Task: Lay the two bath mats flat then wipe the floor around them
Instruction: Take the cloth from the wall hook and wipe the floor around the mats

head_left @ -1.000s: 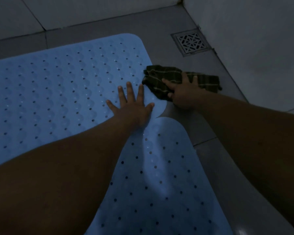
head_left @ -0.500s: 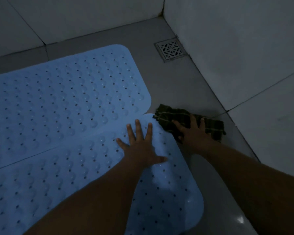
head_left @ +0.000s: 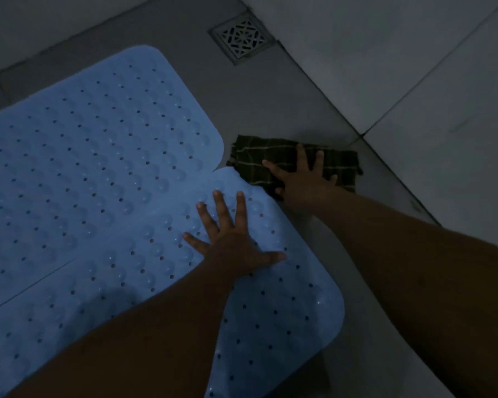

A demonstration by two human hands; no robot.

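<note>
We see two blue bath mats lying flat on the grey floor point(head_left: 270, 90), side by side with their long edges touching. The far mat point(head_left: 98, 145) reaches up toward the corner of the room, and the near mat point(head_left: 285, 311) is closer to us. Both have lots of little holes and round bumps. Our left hand point(head_left: 230, 242) lies flat on the near mat, close to its far right corner, with the fingers spread wide and straight and nothing held in it. Our right hand point(head_left: 302, 179) is flat too, fingers spread, and it presses down on a dark checked cloth point(head_left: 259, 159). The cloth lies on the floor just beside the right ends of the two mats, right where they meet, and one corner of it touches the edge of the near mat. Past the cloth, in the corner of the floor, there is a square metal drain point(head_left: 240, 38) with a pattern cut into it. Pale tiled walls point(head_left: 385, 53) stand up behind the drain and along the right side. The room is quite dim.
</note>
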